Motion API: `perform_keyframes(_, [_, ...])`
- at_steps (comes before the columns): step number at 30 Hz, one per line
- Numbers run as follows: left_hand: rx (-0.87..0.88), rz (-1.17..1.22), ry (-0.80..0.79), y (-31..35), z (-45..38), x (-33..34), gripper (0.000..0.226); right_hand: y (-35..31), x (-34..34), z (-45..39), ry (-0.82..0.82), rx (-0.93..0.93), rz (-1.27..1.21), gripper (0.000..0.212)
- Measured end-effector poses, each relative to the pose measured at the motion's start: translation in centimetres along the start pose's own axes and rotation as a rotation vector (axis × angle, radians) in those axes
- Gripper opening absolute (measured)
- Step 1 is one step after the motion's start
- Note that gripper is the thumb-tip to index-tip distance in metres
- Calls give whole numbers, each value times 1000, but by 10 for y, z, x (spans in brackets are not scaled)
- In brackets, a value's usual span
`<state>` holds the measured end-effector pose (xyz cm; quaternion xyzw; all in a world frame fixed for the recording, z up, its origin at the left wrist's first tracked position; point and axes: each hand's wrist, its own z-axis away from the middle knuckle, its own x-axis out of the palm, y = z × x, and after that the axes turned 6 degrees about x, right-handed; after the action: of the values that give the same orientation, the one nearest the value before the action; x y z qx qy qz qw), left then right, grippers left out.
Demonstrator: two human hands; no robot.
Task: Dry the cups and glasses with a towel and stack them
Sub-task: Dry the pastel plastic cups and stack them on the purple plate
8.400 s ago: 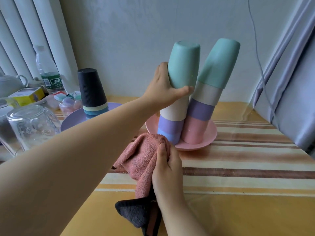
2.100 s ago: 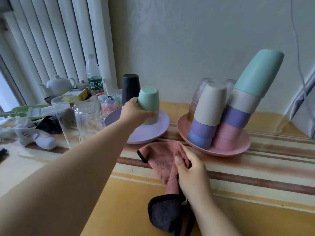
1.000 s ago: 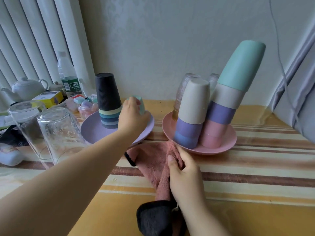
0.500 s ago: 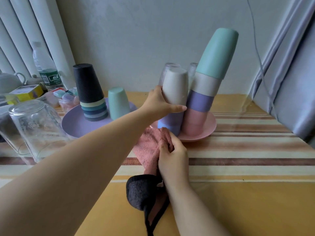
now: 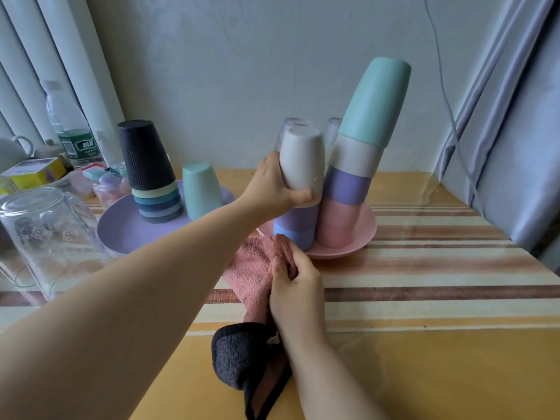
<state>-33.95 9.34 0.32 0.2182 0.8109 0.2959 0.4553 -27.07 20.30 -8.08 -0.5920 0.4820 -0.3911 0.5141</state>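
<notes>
The step in hand looks like taking the next cup off for drying. The left hand [image 5: 272, 189], at the centre of the frame, wraps its fingers and thumb round the cream cup [image 5: 301, 165], the top one of a short upturned stack whose lilac cup [image 5: 295, 216] and blue cup [image 5: 292, 236] sit below it on the pink plate [image 5: 368, 234]. The right hand [image 5: 295, 294], lower centre, grips the pink towel [image 5: 253, 271] bunched on the striped table [image 5: 424, 283], its dark-edged end trailing toward the bottom of the frame.

The next move, by my reading, calls for a straight lift of the cream cup clear of the lilac one, then bringing it to the towel. The tall stack [image 5: 360, 165], capped by a teal cup [image 5: 375, 101], leans to the right and stands just beside the cream cup, touching or nearly so; a sideways pull could knock it. Two clear glasses [image 5: 292, 125] stand behind both stacks.

At centre left, the purple plate [image 5: 121, 231] carries a dark-topped cup stack [image 5: 148, 165] and a single teal cup [image 5: 201, 189], likely the place for dried cups. Further left stand an upturned glass jar [image 5: 45, 234], a water bottle [image 5: 72, 131] and a yellow box [image 5: 33, 172], well apart from the work.
</notes>
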Motion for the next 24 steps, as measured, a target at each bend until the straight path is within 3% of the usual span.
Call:
perform_keyframes(9, [16, 56, -1, 11, -8, -3, 105, -1, 0, 0, -38, 7, 9, 38])
perform_keyframes(18, [58, 297, 117, 34, -9, -34, 82, -1, -1, 2, -27, 7, 101, 38])
perform_keyframes(24, [-32, 423, 176, 19, 69, -68, 71, 2, -1, 0, -15, 12, 71, 35])
